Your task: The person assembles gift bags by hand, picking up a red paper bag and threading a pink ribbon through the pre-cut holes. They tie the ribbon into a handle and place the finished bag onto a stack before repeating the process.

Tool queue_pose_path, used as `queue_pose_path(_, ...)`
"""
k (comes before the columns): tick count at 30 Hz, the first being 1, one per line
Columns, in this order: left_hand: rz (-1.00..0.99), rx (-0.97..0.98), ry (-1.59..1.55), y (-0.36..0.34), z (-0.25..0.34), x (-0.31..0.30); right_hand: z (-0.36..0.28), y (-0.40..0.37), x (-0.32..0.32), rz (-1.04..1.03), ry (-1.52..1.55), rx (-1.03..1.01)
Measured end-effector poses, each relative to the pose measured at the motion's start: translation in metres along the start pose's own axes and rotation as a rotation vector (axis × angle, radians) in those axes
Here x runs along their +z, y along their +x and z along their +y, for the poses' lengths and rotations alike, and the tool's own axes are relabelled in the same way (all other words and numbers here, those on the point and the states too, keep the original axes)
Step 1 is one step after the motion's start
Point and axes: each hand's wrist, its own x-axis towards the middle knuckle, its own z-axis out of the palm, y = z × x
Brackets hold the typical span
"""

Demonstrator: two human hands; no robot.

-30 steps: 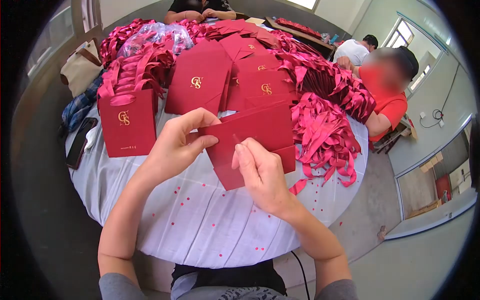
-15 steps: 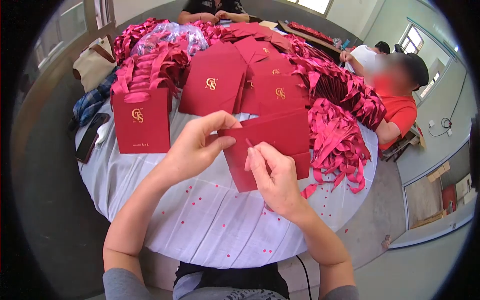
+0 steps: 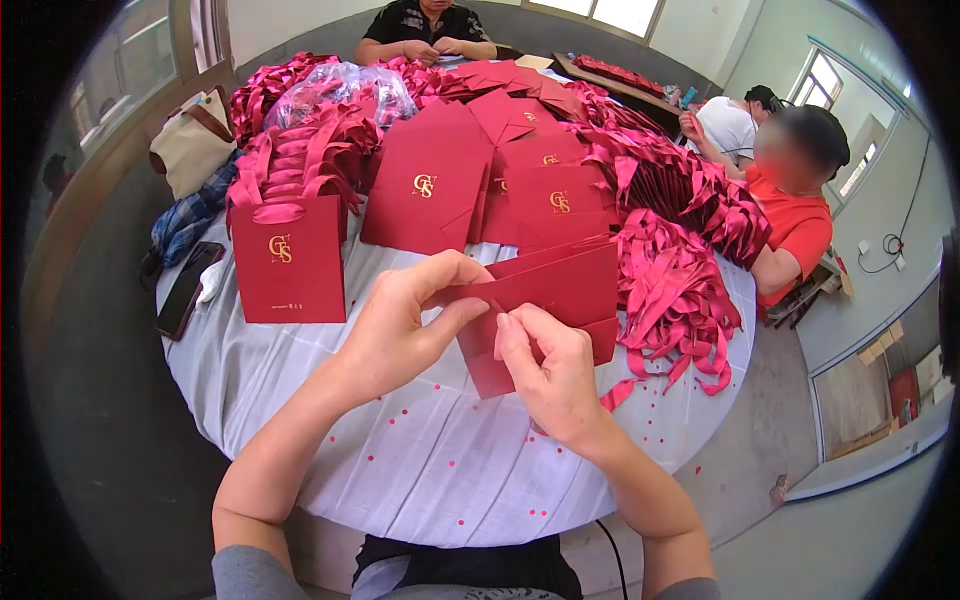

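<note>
Above the near part of the table I hold a red paper gift bag (image 3: pixel 555 285), tilted, with its opening edge toward the top. My left hand (image 3: pixel 415 310) grips its left upper edge, fingers behind or inside the opening and thumb in front. My right hand (image 3: pixel 548 365) is closed in a pinch against the bag's front, close to the left thumb. A thin ribbon end showed at those fingertips a moment ago; now the fingers mostly hide it. A loose heap of pink-red ribbons (image 3: pixel 680 300) lies to the right of the bag.
A finished-looking bag with a ribbon handle (image 3: pixel 288 265) stands at left, near a phone (image 3: pixel 190 290). Flat red bags (image 3: pixel 425 185) are piled ahead, with ribboned bags (image 3: pixel 690 190) at right. Small red dots litter the white tablecloth (image 3: pixel 400 470). Other people sit around the table.
The view has shifted slightly, so the table's things sit a little lower. My right fingertips now press against the bag nearer the left thumb, and the ribbon end is mostly hidden.
</note>
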Motion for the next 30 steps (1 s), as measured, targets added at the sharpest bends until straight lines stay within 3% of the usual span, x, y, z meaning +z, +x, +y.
queue_pose_path(10, 0.083, 0.075, 0.161, -0.004, -0.001, 0.006, -0.006, -0.003, 0.001, 0.082, -0.01, 0.013)
queue_pose_path(15, 0.152, 0.296, 0.322, -0.005, 0.007, 0.016, -0.015, -0.003, -0.005, 0.109, -0.062, 0.001)
queue_pose_path(21, 0.154, 0.401, 0.408, -0.007, 0.013, 0.026, -0.019, -0.008, -0.003, 0.09, -0.044, 0.051)
queue_pose_path(24, 0.161, 0.465, 0.44, -0.006, 0.011, 0.029, -0.011, -0.004, -0.006, 0.058, 0.077, 0.119)
queue_pose_path(26, 0.164, 0.475, 0.466, -0.006, 0.012, 0.029, -0.007, -0.002, -0.013, -0.127, 0.451, 0.29)
queue_pose_path(28, 0.167, 0.477, 0.473, -0.006, 0.011, 0.029, -0.002, -0.005, -0.006, -0.132, 0.428, 0.259)
queue_pose_path(30, 0.17, 0.48, 0.48, -0.006, 0.011, 0.03, -0.002, -0.007, 0.003, 0.115, -0.199, -0.16)
